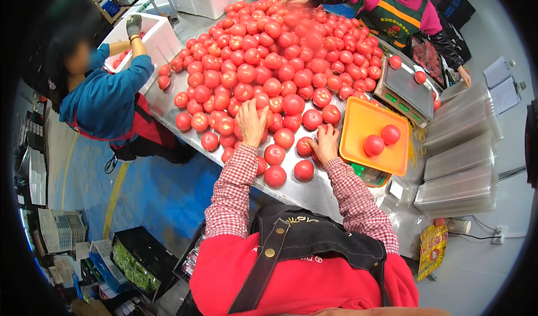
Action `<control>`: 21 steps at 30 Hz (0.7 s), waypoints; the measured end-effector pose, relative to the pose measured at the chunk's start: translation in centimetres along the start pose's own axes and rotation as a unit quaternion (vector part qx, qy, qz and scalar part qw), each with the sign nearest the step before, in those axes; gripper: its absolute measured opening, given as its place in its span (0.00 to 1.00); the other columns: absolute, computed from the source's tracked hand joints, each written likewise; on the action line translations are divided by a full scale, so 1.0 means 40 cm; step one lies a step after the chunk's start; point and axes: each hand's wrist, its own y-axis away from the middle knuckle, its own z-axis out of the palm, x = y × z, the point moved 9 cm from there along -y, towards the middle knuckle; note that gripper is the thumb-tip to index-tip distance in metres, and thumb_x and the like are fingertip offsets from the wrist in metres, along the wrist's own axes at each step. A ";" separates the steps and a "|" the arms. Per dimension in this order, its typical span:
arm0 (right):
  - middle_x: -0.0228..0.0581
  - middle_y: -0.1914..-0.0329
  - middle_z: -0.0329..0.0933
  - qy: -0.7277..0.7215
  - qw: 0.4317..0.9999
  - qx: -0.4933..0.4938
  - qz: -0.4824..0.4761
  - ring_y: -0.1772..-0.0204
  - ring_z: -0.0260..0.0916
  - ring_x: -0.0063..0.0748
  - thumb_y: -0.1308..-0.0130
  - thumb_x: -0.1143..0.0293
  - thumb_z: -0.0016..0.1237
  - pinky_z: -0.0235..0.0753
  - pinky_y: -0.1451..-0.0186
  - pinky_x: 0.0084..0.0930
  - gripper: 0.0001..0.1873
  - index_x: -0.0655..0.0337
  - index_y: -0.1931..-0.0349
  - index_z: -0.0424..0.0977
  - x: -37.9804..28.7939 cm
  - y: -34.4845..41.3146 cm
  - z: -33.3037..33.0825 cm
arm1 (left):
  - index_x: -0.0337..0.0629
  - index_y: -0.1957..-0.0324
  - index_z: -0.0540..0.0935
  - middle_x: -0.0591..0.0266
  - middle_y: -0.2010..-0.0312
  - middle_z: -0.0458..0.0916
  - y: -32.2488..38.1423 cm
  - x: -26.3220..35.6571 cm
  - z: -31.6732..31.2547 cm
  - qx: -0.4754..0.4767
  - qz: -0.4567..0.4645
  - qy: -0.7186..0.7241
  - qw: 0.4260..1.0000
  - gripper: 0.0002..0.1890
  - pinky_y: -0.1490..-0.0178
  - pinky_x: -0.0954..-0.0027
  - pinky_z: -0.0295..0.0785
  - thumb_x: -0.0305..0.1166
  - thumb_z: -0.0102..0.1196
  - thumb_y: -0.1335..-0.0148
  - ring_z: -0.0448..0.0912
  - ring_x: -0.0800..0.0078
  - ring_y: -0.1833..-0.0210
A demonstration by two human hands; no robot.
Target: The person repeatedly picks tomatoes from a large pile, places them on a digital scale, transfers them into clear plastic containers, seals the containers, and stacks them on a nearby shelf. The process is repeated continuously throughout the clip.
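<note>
A large heap of red tomatoes [246, 73] covers much of a metal table [294, 190] in front of me. My left hand [252, 123] rests palm down on the heap's near edge, its fingers apart over several tomatoes. To its right, my right hand [327, 143] reaches down among loose tomatoes, its thumb by one tomato [304, 146]. What lies under the right palm is hidden. Beside that hand, an orange tray [357, 120] holds two tomatoes [381, 140] and sits on a scale [370, 175] with a lit green display.
At left, a gloved co-worker [113, 89] reaches into a white foam box [162, 38]. Across the table another person [391, 13] touches the heap. A second scale [405, 86] stands at right, near stacked clear plastic containers [458, 177]. Crates [143, 257] stand on the floor.
</note>
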 end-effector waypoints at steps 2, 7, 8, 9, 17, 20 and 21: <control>0.56 0.39 0.53 -0.012 1.000 0.020 0.009 0.38 0.50 0.61 0.49 0.59 0.59 0.59 0.36 0.47 0.31 0.61 0.46 0.65 0.033 -0.010 0.017 | 0.40 0.48 0.70 0.52 0.54 0.72 -0.065 0.010 0.004 0.033 0.036 0.021 0.999 0.25 0.48 0.56 0.65 0.41 0.57 0.46 0.70 0.55 0.51; 0.55 0.42 0.55 -0.035 0.995 0.076 0.062 0.41 0.56 0.58 0.53 0.75 0.56 0.59 0.36 0.47 0.28 0.58 0.47 0.66 0.106 -0.032 0.031 | 0.50 0.41 0.64 0.49 0.50 0.66 -0.167 0.035 0.204 -0.195 0.008 -0.087 0.977 0.36 0.53 0.52 0.71 0.36 0.63 0.53 0.71 0.48 0.52; 0.54 0.43 0.56 -0.058 0.993 0.095 0.048 0.41 0.56 0.56 0.53 0.75 0.56 0.59 0.37 0.45 0.28 0.58 0.48 0.66 0.101 -0.032 0.019 | 0.50 0.41 0.64 0.47 0.49 0.65 -0.175 0.040 0.223 -0.202 0.010 -0.100 0.974 0.36 0.54 0.51 0.71 0.33 0.64 0.55 0.71 0.46 0.53; 0.53 0.44 0.57 -0.079 0.990 0.100 0.062 0.42 0.57 0.55 0.53 0.76 0.56 0.60 0.37 0.44 0.28 0.57 0.48 0.66 0.102 -0.032 0.011 | 0.51 0.41 0.64 0.46 0.48 0.63 -0.180 0.041 0.238 -0.209 0.011 -0.115 0.971 0.37 0.54 0.51 0.72 0.31 0.65 0.57 0.71 0.45 0.53; 0.53 0.39 0.56 -0.210 0.955 0.132 -0.164 0.36 0.55 0.54 0.51 0.76 0.57 0.58 0.34 0.40 0.33 0.60 0.42 0.60 -0.186 -0.042 -0.117 | 0.43 0.45 0.66 0.45 0.51 0.65 -0.215 0.065 0.112 -0.007 -0.015 0.193 0.981 0.34 0.44 0.57 0.67 0.31 0.64 0.57 0.70 0.47 0.50; 0.54 0.36 0.53 -0.193 0.952 0.118 -0.208 0.33 0.51 0.55 0.49 0.76 0.56 0.56 0.33 0.41 0.35 0.60 0.39 0.57 -0.275 -0.109 -0.114 | 0.41 0.43 0.65 0.43 0.50 0.68 -0.214 0.095 0.073 -0.008 -0.039 0.319 0.947 0.35 0.41 0.57 0.64 0.35 0.64 0.55 0.68 0.49 0.45; 0.55 0.35 0.51 -0.184 0.956 0.107 -0.202 0.32 0.49 0.56 0.49 0.77 0.55 0.55 0.32 0.41 0.36 0.60 0.38 0.55 -0.292 -0.130 -0.104 | 0.40 0.43 0.64 0.44 0.49 0.68 -0.214 0.103 0.059 -0.012 -0.039 0.325 0.945 0.35 0.42 0.57 0.65 0.36 0.64 0.54 0.68 0.49 0.45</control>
